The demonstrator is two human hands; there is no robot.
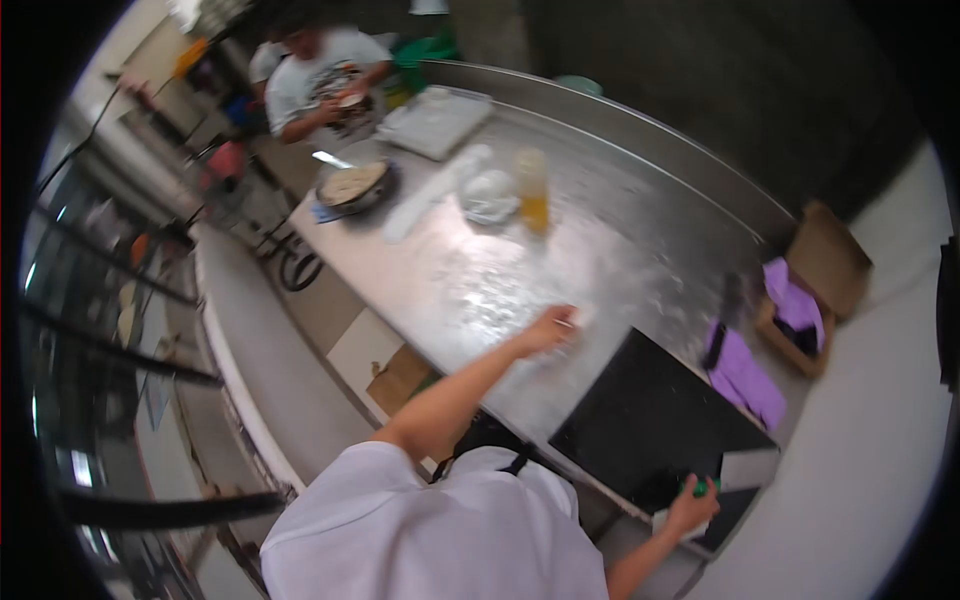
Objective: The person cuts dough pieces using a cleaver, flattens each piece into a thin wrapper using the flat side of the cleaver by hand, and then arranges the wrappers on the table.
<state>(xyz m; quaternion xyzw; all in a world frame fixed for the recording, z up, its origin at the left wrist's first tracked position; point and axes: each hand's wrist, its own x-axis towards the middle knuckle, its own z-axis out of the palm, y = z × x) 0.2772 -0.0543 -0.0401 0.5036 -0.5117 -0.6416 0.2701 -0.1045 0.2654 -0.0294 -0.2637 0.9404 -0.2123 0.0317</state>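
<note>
My left hand [552,332] is over the metal table [610,270], its fingers closed round something whitish that is too blurred to name. At the lower right, my right hand [692,508] is closed on a small green object [705,487] beside the black board [640,410]. Something white shows under that hand, near a grey panel [748,467] on the board's right part. Beyond my left hand stand a bottle of yellow liquid [533,205] and a clear bag of white stuff [489,197].
A pan of pale food [352,187] and a white tray [436,122] lie at the far end, near a person [335,80] holding something small. Purple cloth [745,375] and an open cardboard box [835,265] are at the right. A metal ledge edges the table.
</note>
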